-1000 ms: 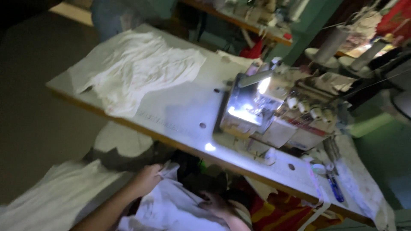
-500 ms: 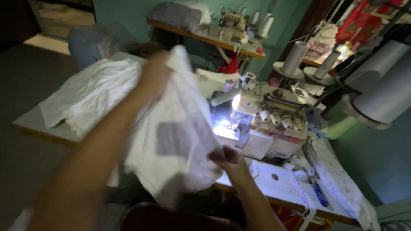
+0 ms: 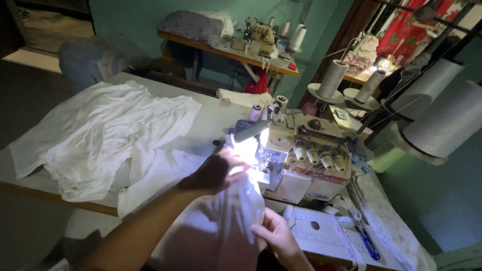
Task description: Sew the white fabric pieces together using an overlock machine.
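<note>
At the lower centre of the frame, the left hand [image 3: 213,173] lies on a piece of thin white fabric [image 3: 221,221], its fingers [image 3: 236,158] curled down over the cloth and pressing it toward the lit needle area of a cream-coloured overlock sewing machine [image 3: 301,160]. Just below and to the right, the right hand [image 3: 273,236] pinches the lower edge of the same piece, fingers closed on the cloth. The fabric hangs from the machine's bed down over the front edge of the pale desk [image 3: 211,120], between the two hands, glowing under the machine's lamp.

Right of the hands, a pair of blue-handled scissors [image 3: 367,242] lies on the desk beside a white measuring tape [image 3: 346,223]. Toward the left of the frame, a crumpled heap of white garments [image 3: 105,135] spreads across the desk, well apart from the machine. In the upper right stand large cones of white thread [image 3: 444,120] behind the machine. In the upper centre, a second desk carries another sewing machine [image 3: 258,35].
</note>
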